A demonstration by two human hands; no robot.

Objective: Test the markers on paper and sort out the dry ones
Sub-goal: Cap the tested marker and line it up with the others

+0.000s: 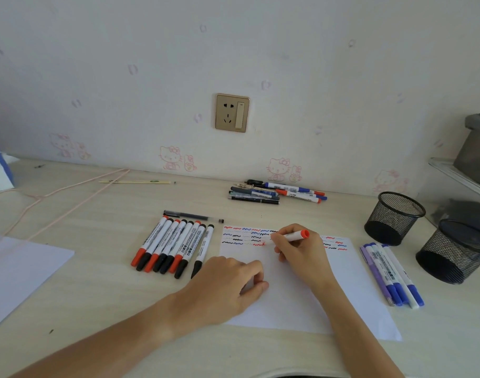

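Note:
My right hand (299,252) grips a white marker with a red end (296,236), its tip down on the white test paper (301,301) beside a fresh red squiggle. Rows of red, blue and black squiggles (249,236) cover the paper's top. My left hand (228,285) rests on the paper's left part with curled fingers; whether it holds a cap is hidden. A row of several red- and black-capped markers (173,246) lies left of the paper. Several blue and purple markers (391,274) lie to its right. Another pile of pens and markers (277,192) sits near the wall.
Two black mesh pen cups (394,216) (454,252) stand at the right. A black pen (192,215) lies above the marker row. Another white sheet (20,268) lies at the left, with a pink cord (56,197) across the desk. A wall socket (232,113) is behind.

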